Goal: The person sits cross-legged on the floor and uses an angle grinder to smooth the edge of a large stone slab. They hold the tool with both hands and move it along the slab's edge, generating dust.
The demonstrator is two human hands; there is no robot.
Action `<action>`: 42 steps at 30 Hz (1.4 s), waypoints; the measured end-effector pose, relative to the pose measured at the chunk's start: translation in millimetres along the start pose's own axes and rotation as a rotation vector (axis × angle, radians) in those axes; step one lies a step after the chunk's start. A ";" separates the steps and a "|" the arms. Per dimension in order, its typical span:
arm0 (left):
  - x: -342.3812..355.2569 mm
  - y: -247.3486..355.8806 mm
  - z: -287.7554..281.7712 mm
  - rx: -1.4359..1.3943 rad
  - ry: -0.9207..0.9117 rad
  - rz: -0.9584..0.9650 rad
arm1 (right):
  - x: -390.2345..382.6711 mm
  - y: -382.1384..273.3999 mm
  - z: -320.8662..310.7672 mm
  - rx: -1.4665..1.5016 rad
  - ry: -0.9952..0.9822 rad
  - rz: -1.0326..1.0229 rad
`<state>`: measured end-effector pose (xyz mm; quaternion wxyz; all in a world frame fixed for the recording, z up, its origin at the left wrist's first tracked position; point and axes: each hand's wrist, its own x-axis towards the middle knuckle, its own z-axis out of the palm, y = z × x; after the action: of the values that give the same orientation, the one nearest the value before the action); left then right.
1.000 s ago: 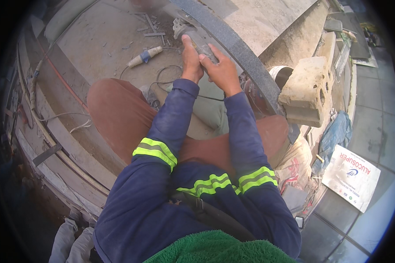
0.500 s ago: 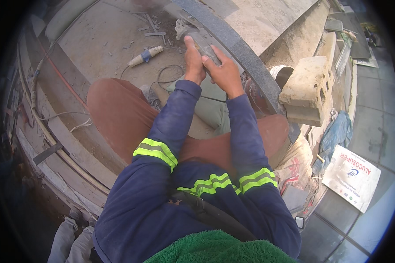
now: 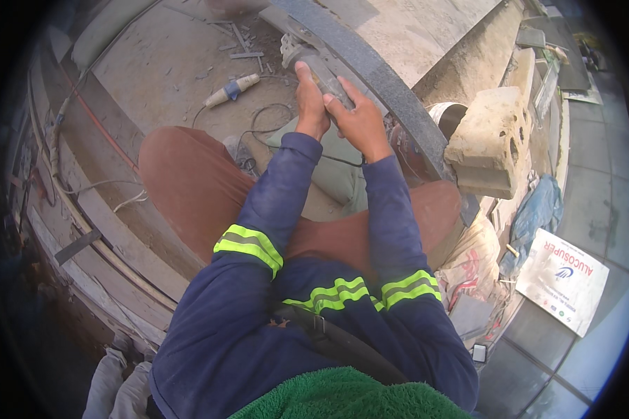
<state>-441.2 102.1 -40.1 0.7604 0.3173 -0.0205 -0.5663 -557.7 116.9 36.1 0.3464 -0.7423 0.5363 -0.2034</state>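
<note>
Both my hands are wrapped round the dusty grey body of an angle grinder. My left hand is nearer its metal head, with the thumb raised along the body; my right hand grips farther back. The grinder's head is at the near face of a long speckled grey stone strip; whether it touches cannot be made out. A cable loops below my hands over a pale green cushion, between my bent knees. A pale connector with a blue part lies on the dusty floor to the left.
A hollow concrete block and white bucket are at right, beside a blue plastic sheet and printed white board. Hoses and boards run along the left. Someone's grey-trousered legs show at lower left. Stone offcuts litter the floor.
My hands and the grinder have shifted a little to the right and down along the stone strip. The grip on it is the same.
</note>
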 end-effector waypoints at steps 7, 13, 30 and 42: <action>-9.6 3.6 6.1 0.020 0.035 -0.038 | -3.1 2.7 -0.1 0.043 0.007 0.020; -10.7 2.7 9.0 0.001 0.059 0.003 | -4.4 2.6 1.1 0.039 0.017 0.020; 19.5 17.9 6.7 0.028 0.069 0.008 | 29.8 2.5 16.8 -0.011 0.028 -0.022; 21.9 9.0 0.8 0.032 0.061 0.001 | 29.5 10.5 15.9 -0.008 0.022 -0.024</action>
<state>-426.0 83.9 -42.1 0.7557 0.3464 -0.0065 -0.5558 -543.8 92.0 15.6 0.3348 -0.7479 0.5320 -0.2136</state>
